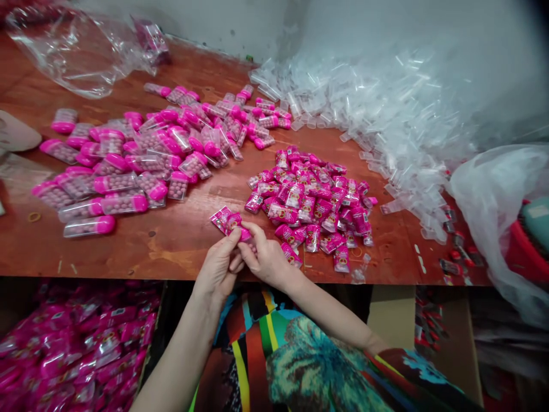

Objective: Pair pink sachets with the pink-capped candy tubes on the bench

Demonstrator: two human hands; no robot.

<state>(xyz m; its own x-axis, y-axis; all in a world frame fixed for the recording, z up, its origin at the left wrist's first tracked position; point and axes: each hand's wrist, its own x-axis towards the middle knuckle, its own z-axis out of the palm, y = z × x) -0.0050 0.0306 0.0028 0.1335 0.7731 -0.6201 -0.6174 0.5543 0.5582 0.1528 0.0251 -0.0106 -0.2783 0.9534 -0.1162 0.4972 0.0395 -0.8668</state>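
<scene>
Close to the table's front edge, my left hand [218,260] and my right hand [266,254] meet around a small candy tube [245,233] with a pink cap. A pink printed wrapper [223,219] sticks out beyond the fingertips, at the tube's upper left. My fingers cover much of the tube; a few pink balls show between them. Just right of my hands lies a heap of pink-wrapped tubes [313,197]. Further left is a spread of unwrapped tubes [124,183], clear with pink caps and pink balls inside.
A large pile of clear plastic pieces [364,109] lies against the wall. Clear plastic film [86,51] rests at the back left. On the right hang a whitish bag [484,189] and a red container [525,252]. Below the table, pink packets [81,343] fill a box.
</scene>
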